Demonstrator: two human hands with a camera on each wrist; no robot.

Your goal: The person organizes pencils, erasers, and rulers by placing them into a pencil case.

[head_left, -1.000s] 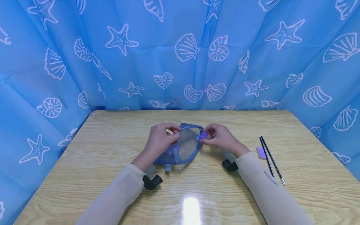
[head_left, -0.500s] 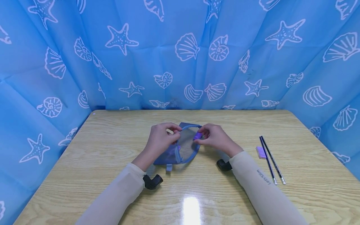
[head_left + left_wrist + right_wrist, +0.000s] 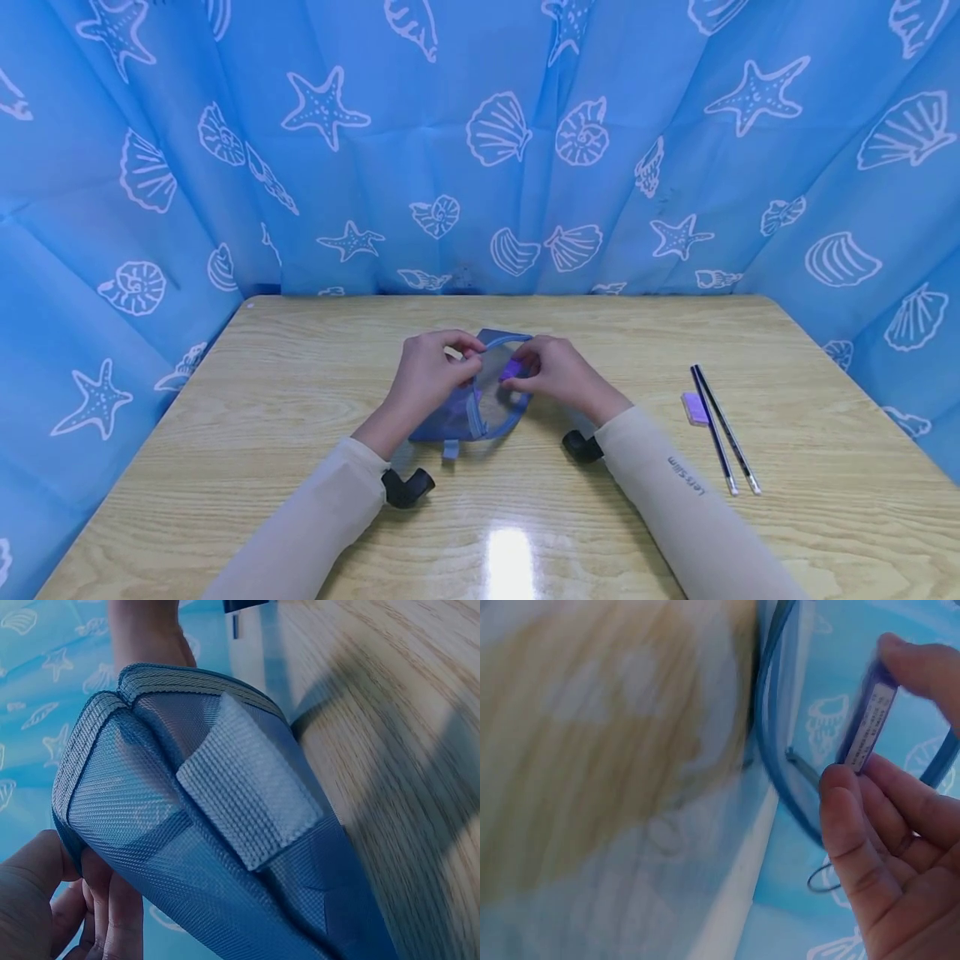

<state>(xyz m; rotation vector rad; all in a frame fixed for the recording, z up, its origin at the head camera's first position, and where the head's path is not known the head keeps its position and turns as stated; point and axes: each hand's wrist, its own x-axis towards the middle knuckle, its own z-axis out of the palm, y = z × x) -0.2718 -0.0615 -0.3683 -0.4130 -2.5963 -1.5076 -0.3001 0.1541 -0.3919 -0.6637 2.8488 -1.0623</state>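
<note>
A blue mesh zipper pouch (image 3: 442,421) lies on its side at mid-table, its mouth spread toward the right. My left hand (image 3: 431,367) pinches the upper rim of that mouth between thumb and fingers. In the left wrist view, a pale fabric tab (image 3: 251,784) sticks out from the pouch's seam. A small purple eraser (image 3: 512,370) is held by my right hand (image 3: 558,375) at the pouch's opening. Seen from the right wrist, the eraser (image 3: 868,720) has a white printed label along its edge, with thumb and fingertips at its ends. Something purple shows dimly through the mesh.
To the right on the wooden table (image 3: 300,500) lie two dark pencils (image 3: 723,429), close together, with a second purple eraser (image 3: 695,408) beside them. A blue curtain (image 3: 450,167) with shell prints hangs behind the table's far edge.
My right hand has moved left with the eraser, from the pouch's right rim into its opening. The left hand keeps its pinch on the rim in the same place.
</note>
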